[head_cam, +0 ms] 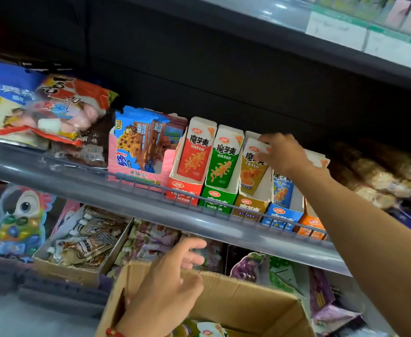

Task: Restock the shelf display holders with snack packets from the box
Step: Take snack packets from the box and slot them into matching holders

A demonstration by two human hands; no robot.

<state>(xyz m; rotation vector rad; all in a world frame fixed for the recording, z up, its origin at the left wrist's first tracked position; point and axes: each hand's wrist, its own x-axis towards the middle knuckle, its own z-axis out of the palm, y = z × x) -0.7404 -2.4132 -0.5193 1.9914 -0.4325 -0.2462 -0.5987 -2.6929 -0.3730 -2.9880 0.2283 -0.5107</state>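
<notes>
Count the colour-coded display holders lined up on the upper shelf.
5, side by side: red holder, green holder, yellow-brown holder where the right hand grips a packet, blue holder, orange holder. The arm may hide more beyond.

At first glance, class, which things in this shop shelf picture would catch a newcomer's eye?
The row of bright display holders on the middle shelf stands out first: red, green, gold, blue and orange. The right hand grips a gold packet at the third holder. Below, the left hand rests on the rim of the open cardboard box.
</notes>
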